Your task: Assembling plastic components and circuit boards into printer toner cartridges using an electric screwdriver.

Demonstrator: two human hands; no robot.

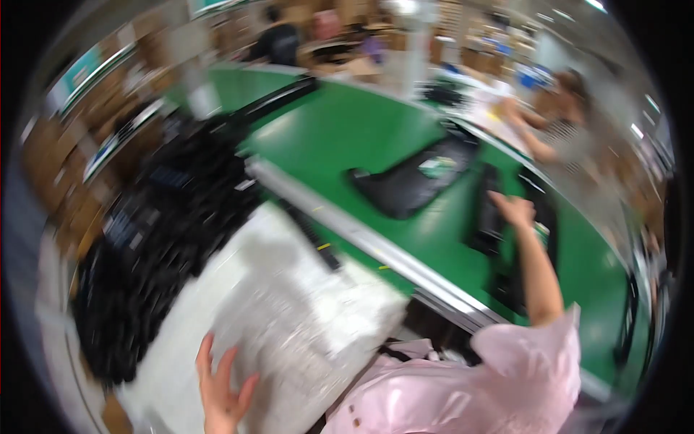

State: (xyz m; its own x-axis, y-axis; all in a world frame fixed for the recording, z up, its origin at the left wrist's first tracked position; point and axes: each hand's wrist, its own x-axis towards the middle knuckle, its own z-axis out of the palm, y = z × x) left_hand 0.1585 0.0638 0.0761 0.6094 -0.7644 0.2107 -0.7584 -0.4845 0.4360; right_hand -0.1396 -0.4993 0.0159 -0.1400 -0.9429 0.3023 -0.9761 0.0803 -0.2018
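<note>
My left hand (pixel 223 394) hovers with fingers spread over a pale table top (pixel 170 354) with crinkled clear plastic wrap (pixel 289 325) on it. It holds nothing. My right hand (pixel 515 210) is stretched out over the green conveyor belt (pixel 340 130). Its thumb reaches onto the right edge of a long black part (pixel 484 217). The other fingers are blurred and partly hidden, so a grip cannot be made out. Another long black part (pixel 538 192) lies just right of that hand. To its left rests a wide, curved black panel (pixel 412 184) with a green-and-white label.
Dark plastic-looking pieces (pixel 166 210) are heaped on the left. A metal rail (pixel 347 228) separates table and belt. A black strip (pixel 311 235) with yellow marks lies beside the rail. Co-workers (pixel 278 43) are beyond the belt, one (pixel 564 119) at the far right. Cartons (pixel 50 159) line the left.
</note>
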